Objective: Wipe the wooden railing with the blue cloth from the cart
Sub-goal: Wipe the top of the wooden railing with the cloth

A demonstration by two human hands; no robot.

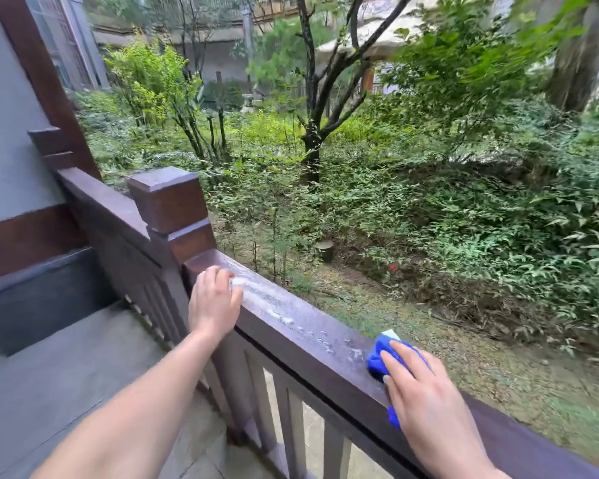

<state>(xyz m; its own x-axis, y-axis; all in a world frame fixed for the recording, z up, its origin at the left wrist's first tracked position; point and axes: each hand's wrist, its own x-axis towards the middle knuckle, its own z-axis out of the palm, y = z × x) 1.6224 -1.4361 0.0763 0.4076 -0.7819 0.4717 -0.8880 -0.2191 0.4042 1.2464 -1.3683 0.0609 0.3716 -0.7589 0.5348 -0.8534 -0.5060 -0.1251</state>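
A dark brown wooden railing [301,326] runs from the lower right up to a square post [168,202]. Its flat top shows pale dusty or wet streaks between my two hands. My right hand [426,406] lies flat on a bunched blue cloth [377,361] and presses it onto the rail top at the lower right. Only the cloth's left edge and a bit below my thumb show. My left hand [213,302] rests palm down on the rail top close to the post, fingers apart, holding nothing.
Vertical balusters [291,423] stand under the rail. A grey stone floor [66,368] lies on my side, with a grey wall and brown trim [25,236] at the left. Beyond the rail, the ground drops to a garden with shrubs and a tree [312,133].
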